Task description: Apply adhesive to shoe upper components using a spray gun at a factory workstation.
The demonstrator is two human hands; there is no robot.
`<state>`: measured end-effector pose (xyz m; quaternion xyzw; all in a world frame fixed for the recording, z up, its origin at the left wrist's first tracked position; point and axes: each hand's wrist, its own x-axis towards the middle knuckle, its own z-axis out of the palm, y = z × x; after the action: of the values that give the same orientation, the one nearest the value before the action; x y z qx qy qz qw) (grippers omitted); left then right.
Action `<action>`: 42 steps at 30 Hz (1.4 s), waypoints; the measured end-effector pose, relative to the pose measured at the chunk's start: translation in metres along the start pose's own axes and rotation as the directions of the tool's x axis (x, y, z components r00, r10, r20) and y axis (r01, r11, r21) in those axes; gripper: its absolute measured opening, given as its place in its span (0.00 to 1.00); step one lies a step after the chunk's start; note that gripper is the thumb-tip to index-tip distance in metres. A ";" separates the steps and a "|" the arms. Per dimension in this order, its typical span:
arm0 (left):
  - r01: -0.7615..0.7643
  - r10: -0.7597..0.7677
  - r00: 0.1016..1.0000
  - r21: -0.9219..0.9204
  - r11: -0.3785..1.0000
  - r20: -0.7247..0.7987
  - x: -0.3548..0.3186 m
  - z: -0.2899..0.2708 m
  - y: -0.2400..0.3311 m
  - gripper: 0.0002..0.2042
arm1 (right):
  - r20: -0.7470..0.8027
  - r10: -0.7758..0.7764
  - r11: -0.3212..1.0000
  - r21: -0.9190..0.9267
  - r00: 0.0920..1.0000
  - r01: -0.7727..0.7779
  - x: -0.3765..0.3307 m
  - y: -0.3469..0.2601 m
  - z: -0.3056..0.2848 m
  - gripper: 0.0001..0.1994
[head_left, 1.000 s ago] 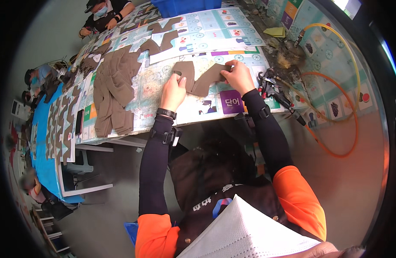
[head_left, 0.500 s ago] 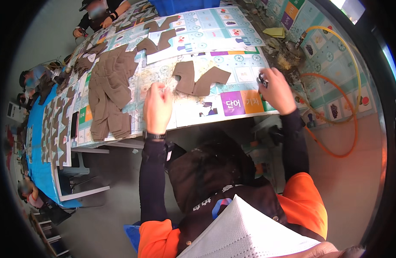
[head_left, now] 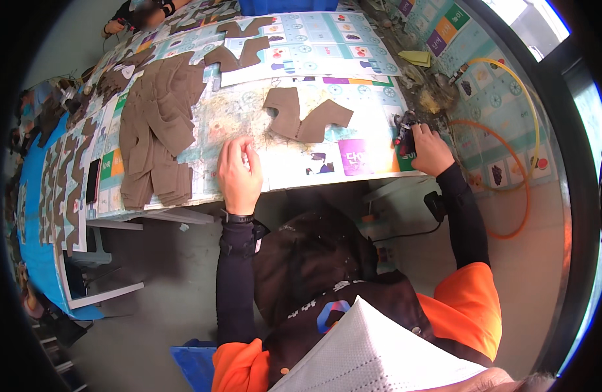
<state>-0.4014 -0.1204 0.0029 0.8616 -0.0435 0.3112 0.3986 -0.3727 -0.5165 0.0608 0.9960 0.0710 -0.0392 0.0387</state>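
My left hand [head_left: 240, 175] rests at the near table edge with its fingers curled together. A pale bit shows between thumb and forefinger, too small to name. At the right end of the table my right hand [head_left: 432, 151] is closed on a small black tool [head_left: 403, 129] with a touch of red; its exact kind is unclear. Between and beyond my hands, a single brown V-shaped cut piece [head_left: 301, 123], like a shoe upper, lies flat. Left of my left hand is a loose heap of brown pieces [head_left: 158, 124].
More brown pieces [head_left: 243, 55] lie on a white sheet farther back, near a blue bin [head_left: 289, 6]. Yellow and orange hoses [head_left: 527, 147] loop down on the right. A phone [head_left: 93, 181] lies at left. Across the table, a co-worker's hand [head_left: 114, 26] holds something dark.
My right hand has moved slightly right and lower, with the black tool now standing out beyond its fingers. My left hand has come down to the near edge. The view has shifted slightly.
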 end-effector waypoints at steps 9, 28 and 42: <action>0.033 -0.034 0.999 -0.031 0.999 -0.029 -0.001 -0.001 -0.008 0.05 | -0.182 -0.028 0.770 0.624 0.983 0.137 0.025 -0.033 -0.079 0.18; -0.024 0.027 0.997 0.037 0.999 -0.074 -0.001 0.001 -0.005 0.03 | 0.118 -0.212 0.790 0.605 0.970 0.099 0.132 -0.133 -0.104 0.07; 0.006 -0.005 1.000 0.064 0.998 -0.017 0.000 0.002 -0.005 0.03 | 0.145 -0.194 0.733 0.679 0.970 0.045 0.144 -0.133 -0.093 0.08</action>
<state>-0.3992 -0.1184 -0.0016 0.8715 -0.0277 0.3183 0.3721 -0.2431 -0.3576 0.1320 0.9266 0.1121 -0.1673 -0.3176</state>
